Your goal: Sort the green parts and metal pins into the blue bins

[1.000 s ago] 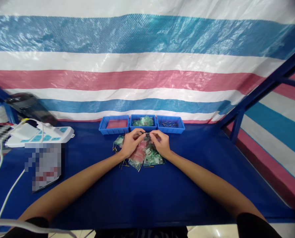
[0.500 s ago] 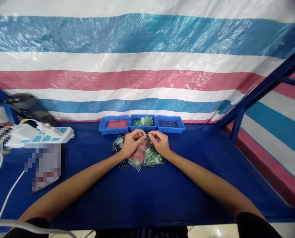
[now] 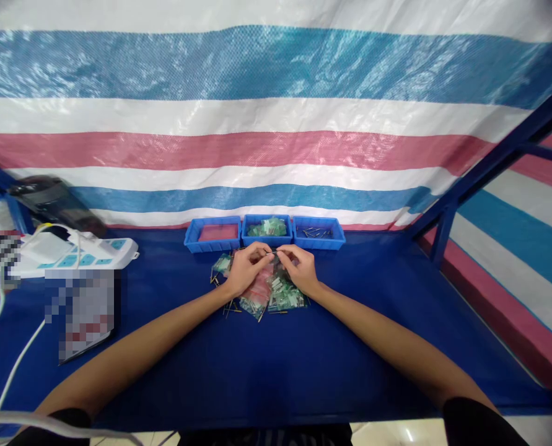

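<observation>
The fingers of the left hand (image 3: 249,271) and right hand (image 3: 300,271) pinched a thin, metallic, rod-like piece (image 3: 273,252) between them, above green-printed clear plastic packets (image 3: 289,296) on the dark blue counter (image 3: 266,362). An uneven pull could have slipped that fingertip hold, dropping it among loose, slender, brass-coloured pins (image 3: 278,312).

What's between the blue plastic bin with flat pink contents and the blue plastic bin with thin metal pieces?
In the head view, a third blue plastic bin stands there, holding green items.
</observation>
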Motion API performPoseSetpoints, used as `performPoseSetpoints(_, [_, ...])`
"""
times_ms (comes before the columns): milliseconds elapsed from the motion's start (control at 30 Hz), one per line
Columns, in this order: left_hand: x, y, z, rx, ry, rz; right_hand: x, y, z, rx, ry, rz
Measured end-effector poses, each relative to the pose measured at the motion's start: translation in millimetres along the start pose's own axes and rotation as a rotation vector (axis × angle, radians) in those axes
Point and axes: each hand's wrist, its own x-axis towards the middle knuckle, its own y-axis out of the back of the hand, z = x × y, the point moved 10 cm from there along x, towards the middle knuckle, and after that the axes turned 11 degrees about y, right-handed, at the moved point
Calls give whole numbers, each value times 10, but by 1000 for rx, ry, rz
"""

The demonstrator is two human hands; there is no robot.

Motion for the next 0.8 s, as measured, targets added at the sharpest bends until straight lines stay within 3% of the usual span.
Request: performPoseSetpoints(800, [1, -12, 11, -32, 19, -21, 2, 6, 0, 17, -1, 6])
